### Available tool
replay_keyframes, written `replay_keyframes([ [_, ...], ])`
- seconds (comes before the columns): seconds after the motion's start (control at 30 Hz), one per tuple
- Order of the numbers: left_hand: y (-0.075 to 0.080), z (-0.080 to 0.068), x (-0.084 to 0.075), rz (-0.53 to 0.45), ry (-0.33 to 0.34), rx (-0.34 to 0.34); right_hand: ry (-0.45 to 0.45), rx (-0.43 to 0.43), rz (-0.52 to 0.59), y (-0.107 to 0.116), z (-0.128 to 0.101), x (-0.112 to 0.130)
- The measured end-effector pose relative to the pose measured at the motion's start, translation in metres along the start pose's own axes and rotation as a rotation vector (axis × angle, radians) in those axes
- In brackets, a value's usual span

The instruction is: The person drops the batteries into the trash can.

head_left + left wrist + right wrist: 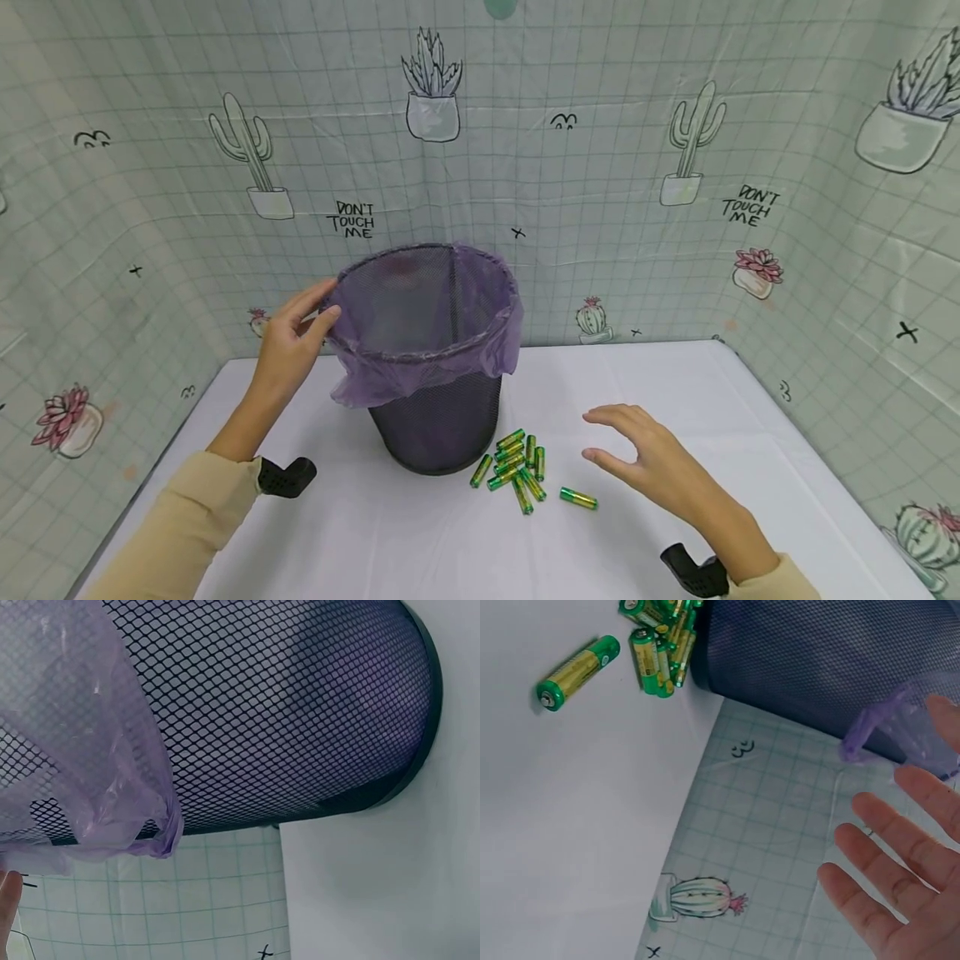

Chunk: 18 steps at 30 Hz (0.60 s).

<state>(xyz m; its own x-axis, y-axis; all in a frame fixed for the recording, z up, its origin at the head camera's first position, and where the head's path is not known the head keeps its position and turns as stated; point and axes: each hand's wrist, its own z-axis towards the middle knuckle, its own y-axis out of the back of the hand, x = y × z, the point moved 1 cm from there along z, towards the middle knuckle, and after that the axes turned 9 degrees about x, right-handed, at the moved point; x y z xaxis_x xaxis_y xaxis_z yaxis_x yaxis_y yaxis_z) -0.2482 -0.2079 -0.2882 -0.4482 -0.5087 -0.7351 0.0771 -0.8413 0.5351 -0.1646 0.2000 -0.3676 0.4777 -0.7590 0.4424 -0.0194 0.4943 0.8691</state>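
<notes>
A black mesh wastebasket (pixel 442 425) stands upright on the white-covered table, lined with a purple plastic bag (pixel 420 375) that folds over its rim. At the basket's left rim, my left hand (pixel 288 342) touches the bag with fairly straight fingers, thumb apart from them. In the left wrist view only one of its fingertips (pixel 9 896) shows, beside the bag (pixel 112 787). Several green and gold batteries (pixel 517 467) lie heaped by the basket's right foot. One separate battery (pixel 578 498) lies nearer my right hand (pixel 652 458), which hovers with spread fingers, holding nothing.
The table (pixel 360 533) meets a grid-patterned cloth (pixel 480 183) with plant drawings, which hangs behind it and along both sides. Black curved wrist mounts (pixel 288 477) sit by both cuffs.
</notes>
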Motion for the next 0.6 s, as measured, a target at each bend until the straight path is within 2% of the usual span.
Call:
replay_keyframes([
  [0.23, -0.003, 0.001, 0.003, -0.038, 0.057, -0.005, -0.024, 0.009, 0.03, -0.013, -0.005, -0.011],
  [0.6, -0.002, 0.0, 0.005, -0.053, 0.112, 0.003, -0.117, 0.031, 0.132, -0.038, -0.014, -0.026],
])
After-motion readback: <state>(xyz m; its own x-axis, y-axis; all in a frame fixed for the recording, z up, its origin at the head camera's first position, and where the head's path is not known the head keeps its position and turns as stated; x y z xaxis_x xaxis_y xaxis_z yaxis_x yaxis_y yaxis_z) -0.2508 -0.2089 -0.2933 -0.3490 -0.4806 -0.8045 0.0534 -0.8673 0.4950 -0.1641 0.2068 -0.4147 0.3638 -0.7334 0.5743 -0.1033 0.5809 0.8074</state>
